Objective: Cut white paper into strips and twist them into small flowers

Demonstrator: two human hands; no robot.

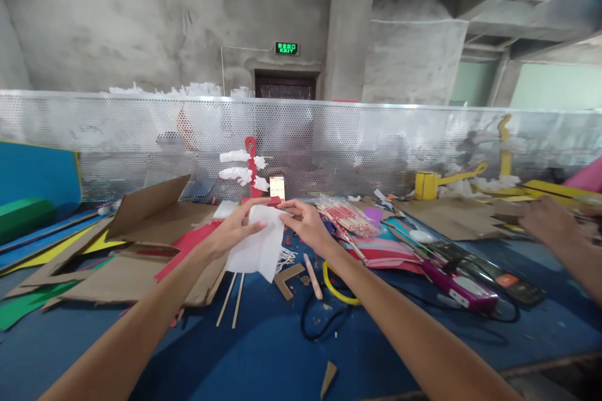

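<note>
A white sheet of thin paper (258, 244) hangs upright above the table, held at its upper edge between both hands. My left hand (237, 225) grips its left side, thumb in front and fingers behind. My right hand (305, 225) pinches the upper right corner. Just behind the hands stands a red upright piece (253, 166) with a looped top and white crumpled paper pieces (236, 174) on its sides. Beside it leans a lit phone (277, 188). Two thin wooden sticks (237, 301) show below the sheet, their upper ends hidden by it.
Cardboard (150, 219) and red sheets lie left. To the right are a bagged bundle of sticks (350, 216), a yellow ring (336, 288), a black cable and a purple device (461, 288). Another person's hand (548, 222) is at far right. A perforated metal panel (376, 144) stands behind.
</note>
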